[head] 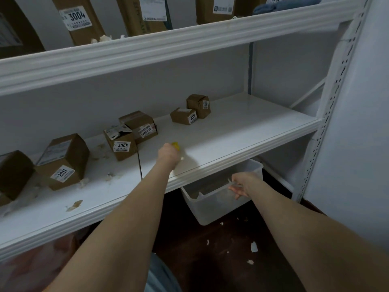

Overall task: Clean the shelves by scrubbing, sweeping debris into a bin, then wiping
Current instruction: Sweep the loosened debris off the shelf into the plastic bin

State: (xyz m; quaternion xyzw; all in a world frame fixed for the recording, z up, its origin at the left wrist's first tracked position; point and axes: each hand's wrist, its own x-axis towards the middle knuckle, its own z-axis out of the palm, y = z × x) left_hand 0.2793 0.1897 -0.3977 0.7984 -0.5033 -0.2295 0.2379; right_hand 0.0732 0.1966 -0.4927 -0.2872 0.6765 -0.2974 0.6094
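Note:
My left hand (168,153) rests on the white middle shelf (242,131) near its front edge, closed around a yellow scrubber (176,145) of which only a corner shows. My right hand (242,184) grips the near rim of a translucent plastic bin (212,209), held just under the shelf's front lip; some debris lies inside it. White paper scraps (110,175) and a brownish smear (74,205) lie on the left part of the shelf.
Several labelled cardboard boxes (63,161) stand along the shelf's back and left. More boxes and a blue cloth (280,5) sit on the upper shelf. Paper bits (253,247) litter the dark floor. A perforated white upright (324,123) stands at right.

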